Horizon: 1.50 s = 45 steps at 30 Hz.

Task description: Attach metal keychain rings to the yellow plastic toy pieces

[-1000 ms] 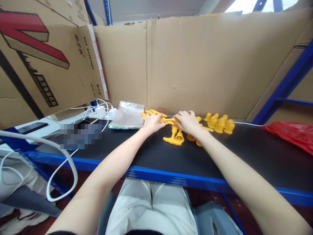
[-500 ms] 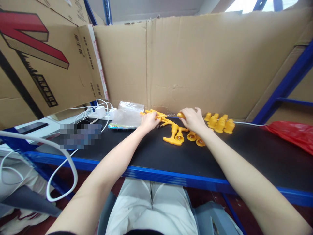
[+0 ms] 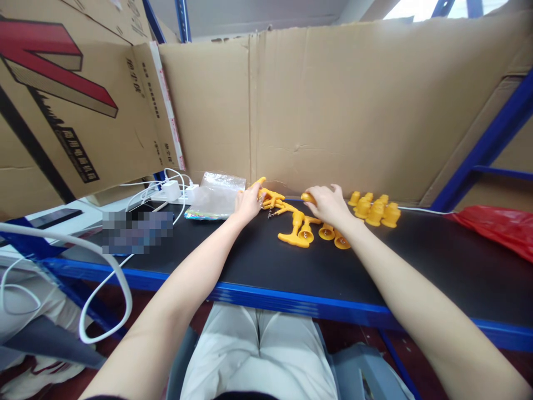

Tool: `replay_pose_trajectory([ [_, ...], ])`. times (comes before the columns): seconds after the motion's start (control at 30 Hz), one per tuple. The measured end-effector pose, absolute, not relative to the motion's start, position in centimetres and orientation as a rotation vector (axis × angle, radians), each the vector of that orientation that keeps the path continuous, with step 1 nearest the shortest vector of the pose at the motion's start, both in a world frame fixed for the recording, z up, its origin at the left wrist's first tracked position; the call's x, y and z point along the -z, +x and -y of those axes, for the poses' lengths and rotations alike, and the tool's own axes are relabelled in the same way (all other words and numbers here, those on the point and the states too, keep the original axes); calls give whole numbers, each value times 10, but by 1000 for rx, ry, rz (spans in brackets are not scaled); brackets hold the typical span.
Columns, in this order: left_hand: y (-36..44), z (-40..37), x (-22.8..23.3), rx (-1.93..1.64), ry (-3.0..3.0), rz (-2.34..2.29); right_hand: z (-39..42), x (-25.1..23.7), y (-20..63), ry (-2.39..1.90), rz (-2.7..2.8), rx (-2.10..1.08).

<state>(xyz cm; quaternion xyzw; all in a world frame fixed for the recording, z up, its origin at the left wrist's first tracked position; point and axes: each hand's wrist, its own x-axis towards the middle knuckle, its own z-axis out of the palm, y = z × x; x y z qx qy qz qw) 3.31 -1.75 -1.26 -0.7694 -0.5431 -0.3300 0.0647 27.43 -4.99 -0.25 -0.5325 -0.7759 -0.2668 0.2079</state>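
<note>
On the black shelf top [image 3: 258, 261], my left hand [image 3: 247, 203] grips a thin yellow plastic stick [image 3: 259, 181] lifted from a heap of yellow sticks [image 3: 272, 199] by the cardboard wall. Further right, my right hand [image 3: 327, 203] closes around a small yellow bell-shaped piece [image 3: 308, 197]. Just in front of my right hand lie a yellow T-shaped handle [image 3: 293, 231] and loose yellow bells [image 3: 328, 232]. A cluster of several yellow caps [image 3: 375, 208] stands to the right of that hand.
A clear plastic bag [image 3: 219, 195] lies left of the sticks, with a white charger and cables [image 3: 170, 189] beyond it. Cardboard sheets [image 3: 341, 111] wall the back and left. A red bag [image 3: 497, 228] sits at the far right. A blue shelf edge [image 3: 291, 300] runs along the front.
My right hand drew back from the stick heap with a yellow bell piece. My left hand shifted left and raised one yellow stick off the heap.
</note>
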Motion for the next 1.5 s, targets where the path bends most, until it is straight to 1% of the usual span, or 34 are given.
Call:
replay_pose_trajectory([
  [0.13,36,18,12,985,-2365,1587,50,3,275,-1474,2176,731],
  [0.23,43,14,9,910,-2418,1563,50,3,275,-1460,2179,726],
  [0.47,63,-9,21,557,-2647,1330,50,4,276,-1467,2178,733],
  [0.7,72,-30,34,313,-2640,1341,51,4,275,-1483,2175,728],
  [1.0,87,-42,32,233,-2712,1615,53,4,273,-1492,2183,730],
  [1.2,92,-40,38,335,-2595,1798,52,1,276,-1499,2139,689],
  [1.3,92,-40,37,404,-2536,1804,49,-2,286,-1500,2031,667],
  [1.5,90,-40,35,288,-2572,1746,36,-11,336,-1601,1625,641],
])
